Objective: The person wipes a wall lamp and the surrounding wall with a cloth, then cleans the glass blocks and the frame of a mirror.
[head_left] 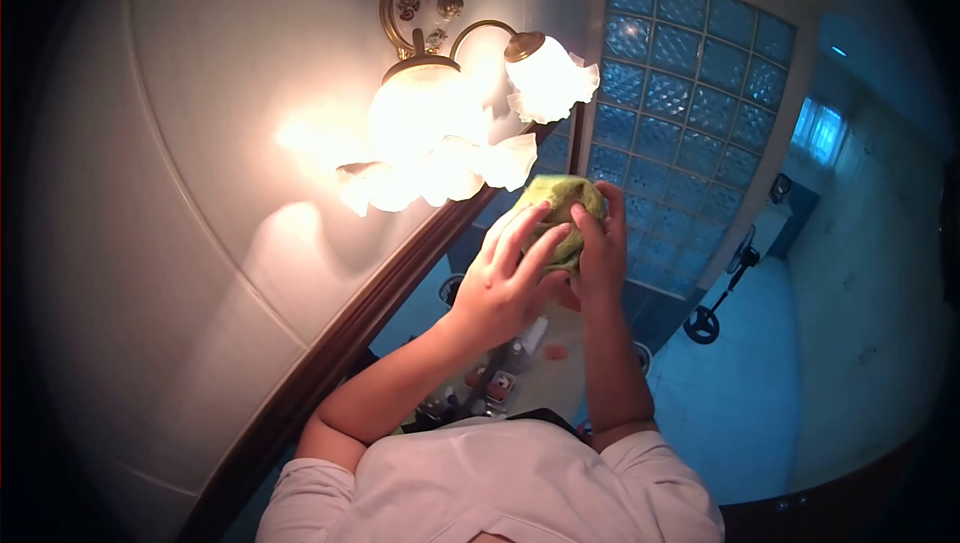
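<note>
A crumpled yellow-green cloth [568, 193] is bunched between my two hands, raised in front of me near the lit lamp. My left hand [512, 268] grips it from the left, its fingers curled over the near side. From the right, my right hand [602, 243] clasps the same cloth with bent fingers. Part of the cloth is hidden behind the fingers. Just up and left of the hands hangs a wall lamp with a bright frilled glass shade [510, 160] and a second glass shade [548, 73] on a curved brass arm.
A dark wooden frame [350, 343] runs diagonally along the tiled wall [150, 273]. Behind the hands stands a glass-block panel [690, 83]. Several small items, including a small container [498, 386], lie below my arms. A black wheeled object [703, 324] stands on the floor at right.
</note>
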Action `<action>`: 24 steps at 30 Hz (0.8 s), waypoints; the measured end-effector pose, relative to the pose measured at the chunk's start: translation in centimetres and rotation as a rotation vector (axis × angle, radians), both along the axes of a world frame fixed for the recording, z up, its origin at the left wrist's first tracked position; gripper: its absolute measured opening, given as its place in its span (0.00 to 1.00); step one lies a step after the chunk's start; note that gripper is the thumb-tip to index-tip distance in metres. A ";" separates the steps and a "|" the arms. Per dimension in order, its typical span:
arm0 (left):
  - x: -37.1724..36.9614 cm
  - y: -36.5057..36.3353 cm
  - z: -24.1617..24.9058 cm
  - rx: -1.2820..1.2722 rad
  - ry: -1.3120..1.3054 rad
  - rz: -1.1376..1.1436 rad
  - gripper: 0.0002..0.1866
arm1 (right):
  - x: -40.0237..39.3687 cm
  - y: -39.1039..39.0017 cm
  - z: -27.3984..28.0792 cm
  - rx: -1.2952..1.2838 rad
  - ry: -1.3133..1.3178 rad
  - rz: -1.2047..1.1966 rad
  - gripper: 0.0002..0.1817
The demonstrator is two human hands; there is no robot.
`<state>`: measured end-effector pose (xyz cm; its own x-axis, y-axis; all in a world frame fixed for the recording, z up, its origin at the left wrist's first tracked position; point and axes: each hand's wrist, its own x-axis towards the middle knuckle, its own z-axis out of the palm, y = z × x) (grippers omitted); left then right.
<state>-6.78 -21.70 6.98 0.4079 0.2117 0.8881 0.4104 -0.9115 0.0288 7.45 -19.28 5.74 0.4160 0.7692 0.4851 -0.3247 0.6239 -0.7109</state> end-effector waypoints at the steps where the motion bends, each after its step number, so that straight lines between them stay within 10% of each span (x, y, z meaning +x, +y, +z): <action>1: 0.0 0.3 -0.2 0.016 -0.022 -0.004 0.25 | -0.4 -0.2 -0.2 -0.013 0.078 0.003 0.15; 8: 0.3 1.3 -1.2 -0.374 -0.337 -0.259 0.13 | -0.1 -2.0 -1.6 0.225 -0.280 0.122 0.22; 14: -1.9 -1.6 1.2 0.071 -0.162 -0.016 0.13 | 2.3 -1.2 -0.8 0.301 -0.550 0.102 0.26; 19: -4.9 -1.5 3.4 0.506 -0.337 0.476 0.48 | 2.0 -2.1 7.7 0.521 -0.691 -0.354 0.24; 24: -4.9 -1.5 7.9 0.408 -0.336 0.636 0.49 | -1.1 -4.3 13.9 0.719 -1.140 -0.637 0.21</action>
